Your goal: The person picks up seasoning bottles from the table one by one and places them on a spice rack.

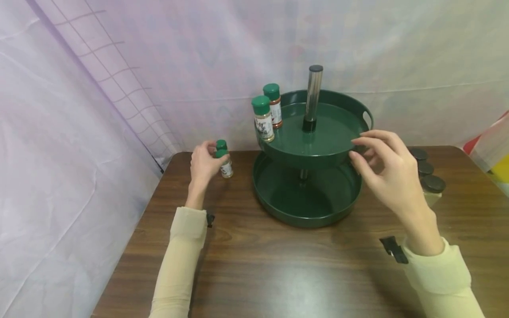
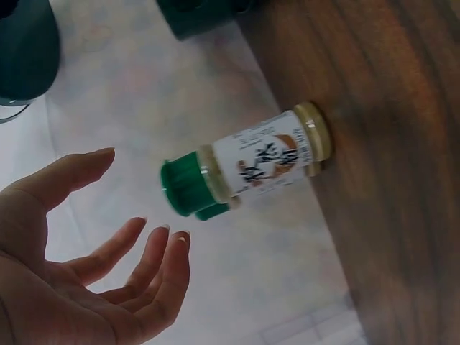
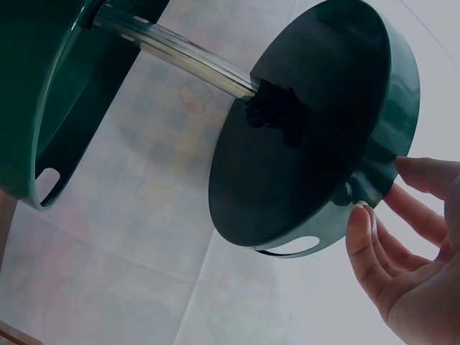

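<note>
My left hand (image 1: pixel 204 163) reaches over two green-capped spice jars at the table's left. In the left wrist view, its fingers (image 2: pixel 172 277) are spread, with a gap between them and the nearer spice jar (image 2: pixel 262 154), which has a white label. The second jar is mostly hidden behind it. My right hand (image 1: pixel 391 170) is at the right edge of the upper tray (image 1: pixel 318 152) of a dark green two-tier stand, with loosely bent fingers. In the right wrist view, its fingertips are right at the tray's outer wall (image 3: pixel 406 93).
On the upper tray stand a pale-filled jar (image 1: pixel 263 119) and a red-filled jar (image 1: pixel 274 106). A metal post (image 1: pixel 314 88) rises through the stand above the lower tray (image 1: pixel 310 221). Several black-lidded jars (image 1: pixel 432 184) stand right of it on the wooden table (image 1: pixel 270 265). A pale curtain (image 1: pixel 199 57) hangs behind.
</note>
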Motion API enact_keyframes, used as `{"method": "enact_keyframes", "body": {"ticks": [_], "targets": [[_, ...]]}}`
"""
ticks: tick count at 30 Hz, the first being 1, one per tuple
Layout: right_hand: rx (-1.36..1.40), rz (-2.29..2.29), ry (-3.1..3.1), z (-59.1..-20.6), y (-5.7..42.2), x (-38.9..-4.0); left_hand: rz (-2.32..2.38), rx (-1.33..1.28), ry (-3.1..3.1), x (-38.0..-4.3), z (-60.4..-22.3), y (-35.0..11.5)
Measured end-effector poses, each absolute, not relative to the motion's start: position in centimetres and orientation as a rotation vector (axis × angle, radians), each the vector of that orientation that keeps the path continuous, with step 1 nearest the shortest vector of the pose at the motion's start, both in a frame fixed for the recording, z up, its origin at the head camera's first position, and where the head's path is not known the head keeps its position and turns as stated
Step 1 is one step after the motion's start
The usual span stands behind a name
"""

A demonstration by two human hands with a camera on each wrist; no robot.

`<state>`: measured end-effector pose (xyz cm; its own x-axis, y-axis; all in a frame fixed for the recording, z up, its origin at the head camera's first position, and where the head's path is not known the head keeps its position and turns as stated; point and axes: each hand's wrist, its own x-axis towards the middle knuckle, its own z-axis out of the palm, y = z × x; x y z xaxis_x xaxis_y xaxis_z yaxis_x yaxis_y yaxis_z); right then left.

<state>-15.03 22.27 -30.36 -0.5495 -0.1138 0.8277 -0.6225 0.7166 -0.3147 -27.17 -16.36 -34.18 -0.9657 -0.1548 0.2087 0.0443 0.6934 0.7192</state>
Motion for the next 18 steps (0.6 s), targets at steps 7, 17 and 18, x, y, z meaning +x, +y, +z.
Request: {"method": "enact_keyframes", "body": {"ticks": [7, 17, 18], "targets": [[0.561, 0.740, -2.091, -30.1, 22.4, -14.9, -1.165, 0.118, -2.672, -27.9, -35.4, -16.6], [0.554, 0.762, -2.072, -30.4, 22.3, -15.0, -1.198, 0.170, -2.681, -28.5, -36.8, -16.6], [0.553, 0.763, -2.071, -30.4, 22.3, -15.0, -1.202, 0.178, -2.675, -28.5, -36.9, -16.5]]}}
